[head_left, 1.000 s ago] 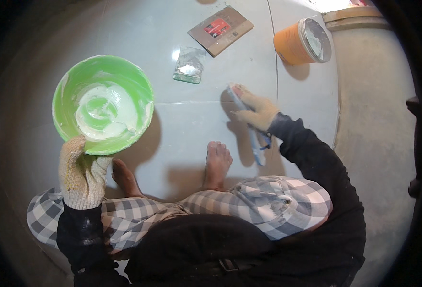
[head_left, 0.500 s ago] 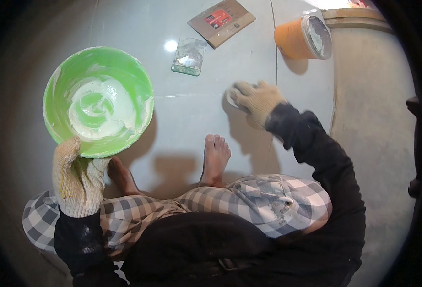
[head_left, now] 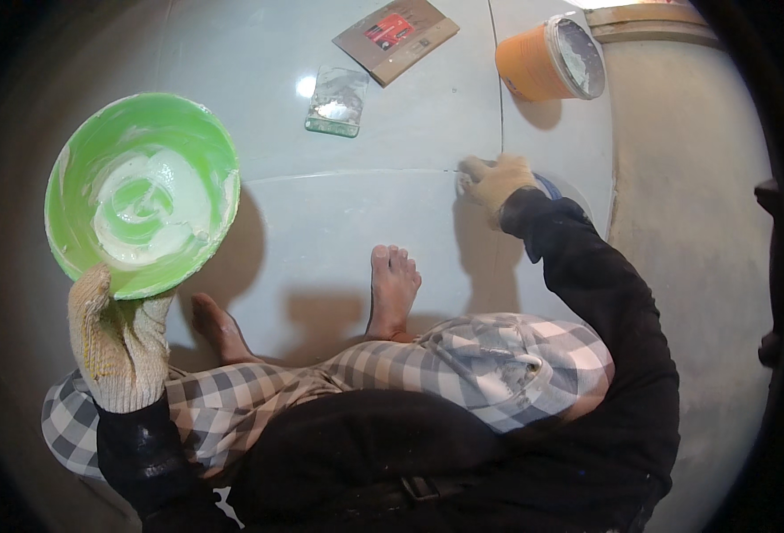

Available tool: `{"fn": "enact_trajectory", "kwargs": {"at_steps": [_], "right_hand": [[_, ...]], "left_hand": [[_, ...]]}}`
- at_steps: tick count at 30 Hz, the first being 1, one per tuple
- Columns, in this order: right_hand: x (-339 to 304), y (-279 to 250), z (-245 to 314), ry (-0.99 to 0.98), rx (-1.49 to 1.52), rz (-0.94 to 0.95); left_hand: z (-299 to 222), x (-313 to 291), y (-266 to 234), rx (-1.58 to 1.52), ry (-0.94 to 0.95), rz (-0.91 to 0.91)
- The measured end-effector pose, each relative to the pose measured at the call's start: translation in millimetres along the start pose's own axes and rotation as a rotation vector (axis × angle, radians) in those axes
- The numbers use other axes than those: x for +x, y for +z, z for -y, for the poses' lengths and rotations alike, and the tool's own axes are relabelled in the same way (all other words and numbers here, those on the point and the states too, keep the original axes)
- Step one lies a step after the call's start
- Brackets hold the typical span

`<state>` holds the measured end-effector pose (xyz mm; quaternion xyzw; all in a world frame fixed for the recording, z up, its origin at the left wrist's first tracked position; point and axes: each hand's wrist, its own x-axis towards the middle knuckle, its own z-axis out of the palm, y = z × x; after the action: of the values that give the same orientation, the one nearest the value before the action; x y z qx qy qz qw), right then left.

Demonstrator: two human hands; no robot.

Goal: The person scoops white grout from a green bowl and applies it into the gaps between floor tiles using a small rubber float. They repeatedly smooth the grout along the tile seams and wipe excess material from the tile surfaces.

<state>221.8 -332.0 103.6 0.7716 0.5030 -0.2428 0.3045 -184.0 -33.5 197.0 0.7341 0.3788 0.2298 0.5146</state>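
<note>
Holding green bowl [head_left: 201,147] raised at person's left, above pale tiled floor [head_left: 321,222]
Clamped at near rim by gloved left hand [head_left: 118,342], with thumb over edge; well apart from right hand [head_left: 498,180], curled round mostly hidden blue-edged tool [head_left: 548,185]. Judged light and fairly stiff, likely slippery where smeared with white paste [head_left: 188,209]; best gripped at near rim, with support from beneath

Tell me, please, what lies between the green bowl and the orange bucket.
In the head view, a flat green-edged piece and a brown sheet lie between the bowl and the bucket.
</note>
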Motion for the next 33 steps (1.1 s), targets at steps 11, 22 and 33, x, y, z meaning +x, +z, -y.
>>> {"fn": "enact_trajectory", "kwargs": {"at_steps": [11, 22, 33], "right_hand": [[-11, 23, 24, 0.04, 0.274, 0.078], [14, -59, 19, -0.3, 0.007, -0.089], [58, -150, 189, -0.751, -0.313, -0.312]], "left_hand": [[-16, 9, 9, -0.21, -0.215, -0.006], [-25, 8, 17, 0.111, 0.094, -0.019], [-73, -5, 20, -0.972, -0.111, -0.132]]}}
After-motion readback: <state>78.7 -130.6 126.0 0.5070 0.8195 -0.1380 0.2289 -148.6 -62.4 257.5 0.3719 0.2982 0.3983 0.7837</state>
